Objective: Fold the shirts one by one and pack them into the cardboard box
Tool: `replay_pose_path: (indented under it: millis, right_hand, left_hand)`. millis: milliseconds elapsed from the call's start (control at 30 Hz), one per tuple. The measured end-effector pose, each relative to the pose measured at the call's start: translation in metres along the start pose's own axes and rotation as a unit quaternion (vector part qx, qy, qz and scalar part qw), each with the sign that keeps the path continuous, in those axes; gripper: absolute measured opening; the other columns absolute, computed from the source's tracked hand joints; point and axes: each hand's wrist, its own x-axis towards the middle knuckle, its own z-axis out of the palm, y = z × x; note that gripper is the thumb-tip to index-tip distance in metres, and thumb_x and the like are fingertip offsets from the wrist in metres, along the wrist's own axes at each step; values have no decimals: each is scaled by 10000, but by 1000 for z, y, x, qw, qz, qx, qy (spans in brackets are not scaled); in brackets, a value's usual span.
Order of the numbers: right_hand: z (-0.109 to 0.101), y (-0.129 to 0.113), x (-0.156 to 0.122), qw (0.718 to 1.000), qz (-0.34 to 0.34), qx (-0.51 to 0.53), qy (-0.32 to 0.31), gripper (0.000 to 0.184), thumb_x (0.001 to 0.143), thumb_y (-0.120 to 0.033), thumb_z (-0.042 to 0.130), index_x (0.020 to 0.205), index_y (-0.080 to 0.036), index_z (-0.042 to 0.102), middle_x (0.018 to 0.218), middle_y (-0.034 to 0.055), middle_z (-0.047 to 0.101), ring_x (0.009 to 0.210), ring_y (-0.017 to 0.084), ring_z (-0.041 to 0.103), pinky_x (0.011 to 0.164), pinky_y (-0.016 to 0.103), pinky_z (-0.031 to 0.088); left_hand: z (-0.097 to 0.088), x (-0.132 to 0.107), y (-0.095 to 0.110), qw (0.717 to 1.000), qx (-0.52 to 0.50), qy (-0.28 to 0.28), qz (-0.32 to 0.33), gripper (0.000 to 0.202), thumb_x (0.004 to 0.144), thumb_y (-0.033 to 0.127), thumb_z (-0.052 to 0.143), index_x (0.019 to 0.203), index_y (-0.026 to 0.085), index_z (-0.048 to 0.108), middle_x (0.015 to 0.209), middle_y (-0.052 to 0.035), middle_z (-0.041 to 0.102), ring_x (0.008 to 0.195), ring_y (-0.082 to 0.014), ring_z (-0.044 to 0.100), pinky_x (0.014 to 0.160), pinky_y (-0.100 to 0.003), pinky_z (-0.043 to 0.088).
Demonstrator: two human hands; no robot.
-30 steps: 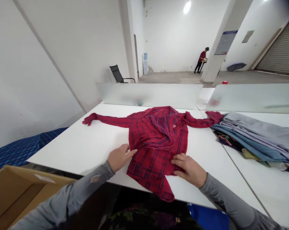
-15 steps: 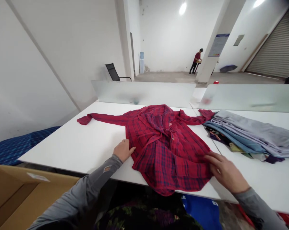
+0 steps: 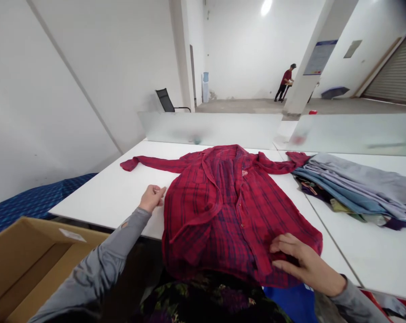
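A red and navy plaid shirt (image 3: 223, 215) lies spread on the white table (image 3: 139, 181), front upward and unbuttoned. Its sleeves reach out to both sides, and its hem hangs at the near edge. At the shirt's left side, my left hand (image 3: 151, 198) is closed, thumb and fingers pinching at the fabric's edge. My right hand (image 3: 306, 262) rests over the lower right front panel, thumb and fingers apart.
Folded clothes in grey and blue (image 3: 361, 186) are stacked at the right, touching the right cuff. An open cardboard box (image 3: 44, 233) stands at lower left. Frosted dividers (image 3: 213, 128) line the table's back. A person (image 3: 285, 83) stands far off.
The shirt's left front panel has been drawn out leftward and the hem toward me, so the front lies flatter. My left hand moved left; my right hand came inward and down over the panel.
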Motion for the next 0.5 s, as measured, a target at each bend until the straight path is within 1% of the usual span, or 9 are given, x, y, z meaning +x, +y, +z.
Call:
replay_pose_path:
  millis: [67, 133, 200, 233, 300, 333, 400, 467, 500]
  right_hand:
    - [5, -10, 3, 1000, -10, -1, -17, 329, 866, -442, 592, 1105, -224, 651, 1085, 102, 642, 1029, 241, 577, 955, 433, 440]
    - [14, -19, 5, 1000, -20, -4, -20, 353, 856, -438, 608, 1138, -230, 650, 1104, 103, 640, 1044, 243, 578, 981, 443, 428]
    - [22, -29, 7, 1000, -25, -4, -11, 341, 868, -413, 596, 1149, -229, 652, 1141, 108, 628, 1076, 241, 571, 987, 423, 434]
    - [26, -34, 7, 1000, -24, -2, -5, 341, 870, -398, 595, 1160, -227, 651, 1162, 110, 620, 1096, 240, 565, 984, 404, 443]
    - [31, -45, 8, 1000, -14, 3, -2, 348, 870, -360, 591, 1184, -222, 644, 1203, 113, 601, 1121, 234, 563, 969, 364, 462]
    - [32, -50, 8, 1000, -7, 7, -4, 350, 872, -340, 582, 1195, -219, 641, 1222, 113, 591, 1125, 230, 566, 966, 350, 467]
    - [36, -58, 8, 999, -6, 27, -22, 352, 896, -303, 530, 1223, -218, 628, 1242, 112, 580, 1121, 214, 576, 964, 327, 471]
    - [43, -60, 10, 995, -22, 70, -65, 363, 939, -274, 432, 1249, -228, 616, 1223, 100, 598, 1098, 186, 592, 951, 302, 478]
    - [49, -58, 11, 991, -27, 90, -90, 377, 952, -272, 398, 1259, -235, 612, 1214, 93, 611, 1098, 179, 595, 958, 299, 475]
  left_hand:
    - [1, -16, -9, 996, 64, -45, 33, 535, 664, 541, 674, 997, 176, 470, 714, 14, 585, 601, -163, 605, 565, -304, 507]
    - [6, -42, -14, 979, 144, -68, 129, 645, 676, 559, 681, 1144, 166, 471, 892, -55, 624, 775, -215, 644, 684, -362, 535]
    - [13, -77, -12, 943, 225, -47, 241, 650, 729, 554, 658, 1227, 181, 468, 1122, -124, 591, 992, -274, 613, 840, -431, 509]
    - [16, -95, -10, 921, 260, -45, 287, 622, 758, 545, 641, 1242, 192, 473, 1206, -139, 557, 1088, -299, 570, 903, -456, 478]
    - [22, -129, -6, 883, 312, -94, 338, 567, 797, 495, 624, 1258, 202, 473, 1270, -140, 532, 1182, -318, 504, 974, -468, 429]
    - [24, -142, -4, 871, 327, -138, 340, 533, 813, 443, 616, 1264, 201, 467, 1262, -134, 543, 1176, -309, 509, 976, -453, 427]
    - [26, -159, -2, 858, 333, -238, 310, 465, 812, 319, 606, 1240, 199, 470, 1178, -103, 593, 1074, -261, 571, 923, -383, 456]
    - [26, -165, -3, 847, 305, -347, 263, 384, 799, 255, 594, 1169, 207, 501, 1032, -45, 637, 904, -192, 616, 813, -296, 483]
    - [26, -164, -4, 832, 283, -407, 250, 362, 799, 265, 598, 1148, 214, 515, 980, -20, 641, 838, -165, 617, 766, -264, 484]
